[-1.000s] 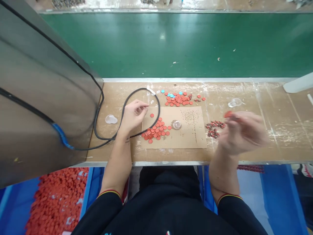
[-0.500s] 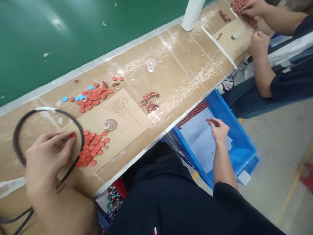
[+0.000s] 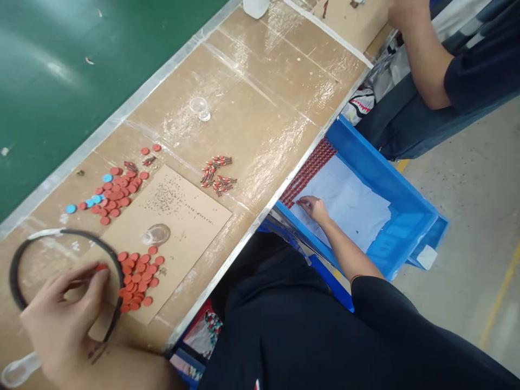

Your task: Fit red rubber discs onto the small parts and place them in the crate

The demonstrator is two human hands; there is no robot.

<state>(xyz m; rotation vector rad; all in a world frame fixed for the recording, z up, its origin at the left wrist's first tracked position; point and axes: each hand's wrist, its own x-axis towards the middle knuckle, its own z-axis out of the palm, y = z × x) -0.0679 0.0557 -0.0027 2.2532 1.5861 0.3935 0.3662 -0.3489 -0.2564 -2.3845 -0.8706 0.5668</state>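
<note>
Head view: shirt logo [image 3: 257, 385] unreadable; hand [image 3: 60, 309] pinches disc [image 3: 101, 266].

Factory assembly line, going by a long workbench [image 3: 260, 124] beside a green belt [image 3: 49, 97], probably a conveyor; a blue plastic bin [image 3: 390, 173] holding rows of small red parts [image 3: 309, 170]; a co-worker [image 3: 422, 59] seated alongside; a concrete floor [image 3: 459, 216] marked with a yellow line [image 3: 500, 292].

Black long-sleeve top [image 3: 309, 330], sm. red-white chest mark [image 3: 257, 384], thin striped cuff [image 3: 359, 278], dark ink on L forearm [image 3: 97, 352]
</note>
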